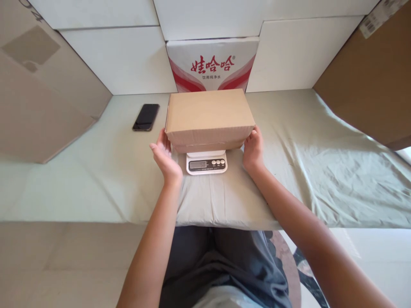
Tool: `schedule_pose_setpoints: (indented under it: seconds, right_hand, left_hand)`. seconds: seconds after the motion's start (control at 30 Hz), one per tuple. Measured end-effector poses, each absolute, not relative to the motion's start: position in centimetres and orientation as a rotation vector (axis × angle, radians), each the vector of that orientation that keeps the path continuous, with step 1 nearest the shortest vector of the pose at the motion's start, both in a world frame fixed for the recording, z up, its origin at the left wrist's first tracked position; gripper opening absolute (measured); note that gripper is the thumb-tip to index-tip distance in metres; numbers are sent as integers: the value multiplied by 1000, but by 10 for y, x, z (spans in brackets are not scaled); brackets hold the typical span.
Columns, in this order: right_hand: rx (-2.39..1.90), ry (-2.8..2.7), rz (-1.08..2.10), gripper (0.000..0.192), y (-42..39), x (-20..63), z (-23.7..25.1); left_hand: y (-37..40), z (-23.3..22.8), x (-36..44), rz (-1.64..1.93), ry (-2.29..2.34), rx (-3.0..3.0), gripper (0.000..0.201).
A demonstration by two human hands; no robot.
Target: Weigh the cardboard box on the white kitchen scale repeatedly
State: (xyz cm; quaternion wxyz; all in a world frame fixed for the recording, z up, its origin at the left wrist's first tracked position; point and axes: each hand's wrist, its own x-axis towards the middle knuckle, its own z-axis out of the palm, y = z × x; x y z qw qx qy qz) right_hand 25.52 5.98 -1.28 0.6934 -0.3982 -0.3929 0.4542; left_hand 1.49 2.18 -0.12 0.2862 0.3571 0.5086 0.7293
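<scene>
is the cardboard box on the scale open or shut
Shut: the cardboard box shows a flat, unbroken top with no raised flaps as it sits on the scale.

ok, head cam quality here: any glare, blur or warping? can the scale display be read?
Head view: soft even daylight, faint shadows under the cardboard box and both hands; wide-angle warping bends the table edge and side cartons. The phone screen shows slight sheen. The scale display is too small to read. The left hand and right hand look sharp, no motion blur.

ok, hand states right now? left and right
Left hand: open, palm at the box's left end, contact unclear.
Right hand: open, fingers touching the box's right end; box sits on the scale.
</scene>
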Motion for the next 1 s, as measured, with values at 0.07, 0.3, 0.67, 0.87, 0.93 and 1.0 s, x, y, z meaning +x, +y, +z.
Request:
schedule_pose_setpoints:
  seconds: [0.07,0.3,0.67,0.87,0.93,1.0]
  right_hand:
    - [-887,-894,1009,44,59,255,-12]
    - [-868,-897,1017,47,55,254,-6]
    - [-854,-1006,1036,39,52,252,-3]
    - [-782,-1053,1062,43,44,250,8]
    - [-768,-1069,1053,44,43,250,11]
    - [-775,-1110,1029,49,42,250,13]
  left_hand:
    - [22,-1,15,1947,1369,957,111]
    - [19,1,17,1933,1386,955,108]
    - [17,0,21,1935,1311,916,104]
    - [17,0,22,1932,1309,920,99]
    - [17,-1,21,1931,1321,932,96]
    - [16,-1,21,1931,1339,939,96]
